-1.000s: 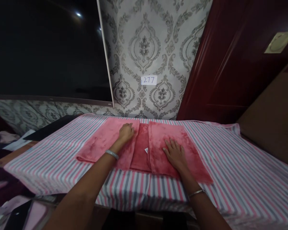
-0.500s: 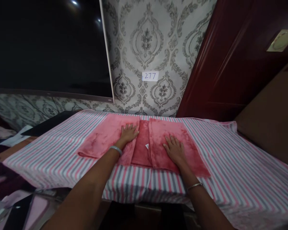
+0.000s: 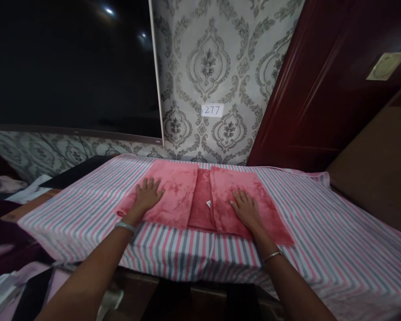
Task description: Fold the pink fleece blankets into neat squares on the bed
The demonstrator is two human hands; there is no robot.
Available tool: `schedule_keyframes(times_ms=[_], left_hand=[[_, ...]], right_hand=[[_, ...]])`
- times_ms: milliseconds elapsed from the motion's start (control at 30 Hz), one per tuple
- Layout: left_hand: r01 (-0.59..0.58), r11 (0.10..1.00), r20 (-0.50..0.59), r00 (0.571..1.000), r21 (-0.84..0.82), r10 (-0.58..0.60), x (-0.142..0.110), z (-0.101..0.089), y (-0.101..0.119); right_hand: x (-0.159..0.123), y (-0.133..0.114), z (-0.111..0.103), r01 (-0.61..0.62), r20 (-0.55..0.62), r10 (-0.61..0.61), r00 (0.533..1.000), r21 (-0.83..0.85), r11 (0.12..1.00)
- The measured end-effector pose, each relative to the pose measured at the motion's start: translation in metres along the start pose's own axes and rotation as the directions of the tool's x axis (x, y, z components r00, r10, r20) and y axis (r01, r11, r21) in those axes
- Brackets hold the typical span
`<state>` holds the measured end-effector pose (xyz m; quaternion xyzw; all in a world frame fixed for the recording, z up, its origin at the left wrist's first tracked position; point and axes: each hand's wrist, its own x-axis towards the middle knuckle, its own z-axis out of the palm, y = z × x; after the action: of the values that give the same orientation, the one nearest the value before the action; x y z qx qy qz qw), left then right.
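Note:
A pink plush towel (image 3: 200, 196) lies on a table under a pink, grey and white striped cloth (image 3: 321, 249). Both side flaps of the towel are folded inward, leaving a darker strip with a small white tag in the middle. My left hand (image 3: 146, 195) rests flat on the left flap, fingers spread, holding nothing. Flat on the right flap lies my right hand (image 3: 245, 208), fingers stretched out. Each wrist wears a thin bangle.
Behind the table stands a patterned grey wall with a label reading 277 (image 3: 212, 110). A large dark screen (image 3: 70, 67) hangs at the left, and a dark red door (image 3: 321, 89) is at the right. Clothes and dark items lie at the lower left (image 3: 10, 285).
My left hand has slid left across the left flap, from near the centre fold toward its outer edge, and opened flat. My right hand has stayed in place.

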<state>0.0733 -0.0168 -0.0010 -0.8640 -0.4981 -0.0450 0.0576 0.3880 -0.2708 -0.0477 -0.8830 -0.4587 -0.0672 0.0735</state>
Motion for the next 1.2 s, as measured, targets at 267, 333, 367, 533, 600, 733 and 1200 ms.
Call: schedule_keyframes(times_ms=[267,333,367,533,600,733,1200], left_hand=[[0.006,0.996,0.008,1.0,-0.093,-0.005,-0.006,-0.013,0.012],[-0.05,0.992,-0.03,0.998,-0.118,0.047,-0.014,-0.015,0.023],[-0.094,0.988,-0.034,0.995,-0.122,0.091,-0.019,-0.013,0.03],[-0.197,0.974,0.05,0.978,-0.109,0.204,-0.034,0.002,0.052],[-0.195,0.974,0.059,0.977,-0.119,0.203,-0.033,0.002,0.051],[-0.173,0.968,0.076,0.979,-0.184,0.189,-0.033,-0.01,0.048],[-0.693,0.593,-0.074,0.673,-0.409,0.736,-0.074,-0.01,0.169]], right_hand=[[-0.011,-0.031,-0.031,0.0,0.062,-0.006,0.998,0.091,0.996],[-0.022,-0.046,-0.028,0.099,0.072,-0.107,0.992,0.108,0.989],[-0.028,-0.053,-0.026,0.137,0.076,-0.146,0.986,0.113,0.984],[-0.034,-0.061,-0.014,0.173,0.092,-0.19,0.978,0.164,0.971],[-0.029,-0.044,-0.013,0.183,0.074,-0.206,0.976,0.243,0.953],[-0.026,0.025,-0.016,0.094,-0.16,-0.037,0.986,0.363,0.927],[-0.054,0.142,-0.011,-0.386,0.254,0.416,0.873,0.882,0.272]])
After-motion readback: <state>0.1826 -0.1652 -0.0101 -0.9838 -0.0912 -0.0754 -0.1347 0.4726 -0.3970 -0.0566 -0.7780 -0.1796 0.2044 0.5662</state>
